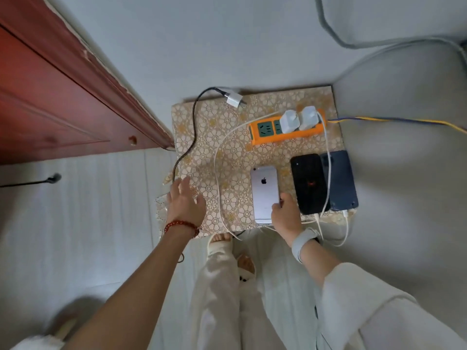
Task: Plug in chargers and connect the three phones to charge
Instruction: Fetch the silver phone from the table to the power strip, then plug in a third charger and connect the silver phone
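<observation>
Your right hand (284,212) pinches silver iPhone (265,194) edge; your left hand (185,202) spread open beside white cable (217,173).

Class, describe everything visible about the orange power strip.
The orange power strip is a plastic-looking bar with green socket faces, lying flat and slightly slanted at the far right of the patterned table. Two white chargers fill its right sockets; the left ones are free. A yellow-and-blue cord runs off its right end.

Red bead bracelet (181,227), grey watch (303,242)
</observation>
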